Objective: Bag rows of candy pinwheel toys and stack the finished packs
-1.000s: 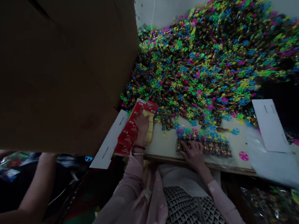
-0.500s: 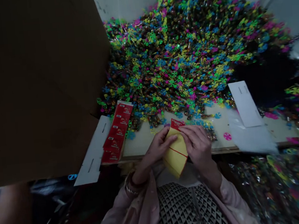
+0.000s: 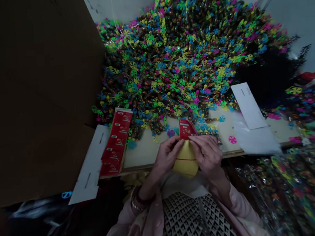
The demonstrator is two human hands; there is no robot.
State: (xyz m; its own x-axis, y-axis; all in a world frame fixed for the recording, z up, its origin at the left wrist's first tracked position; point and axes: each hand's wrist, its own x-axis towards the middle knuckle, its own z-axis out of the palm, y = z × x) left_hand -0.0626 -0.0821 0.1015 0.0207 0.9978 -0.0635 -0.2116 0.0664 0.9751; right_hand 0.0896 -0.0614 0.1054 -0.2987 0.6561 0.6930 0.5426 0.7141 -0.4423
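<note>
Between my two hands is a printed card strip, red with lettering at its upper end and yellow on the lower part, with red lines across it. My left hand pinches its left edge, and my right hand pinches the right edge at the same height. The strip bends where the fingers grip it, near the red and yellow border. Just beyond the hands, small clear packets with coloured pinwheel tops lie on the table.
A large heap of pinwheel-topped packets covers the table's back. Red printed card strips and a slotted white card lie left, beside a big cardboard box. Another white card rests on clear plastic at right.
The strip has turned so its red lettered panel now stands up facing me, and both hands have moved to its red and yellow border. The bare forearm at far left has gone from view.
</note>
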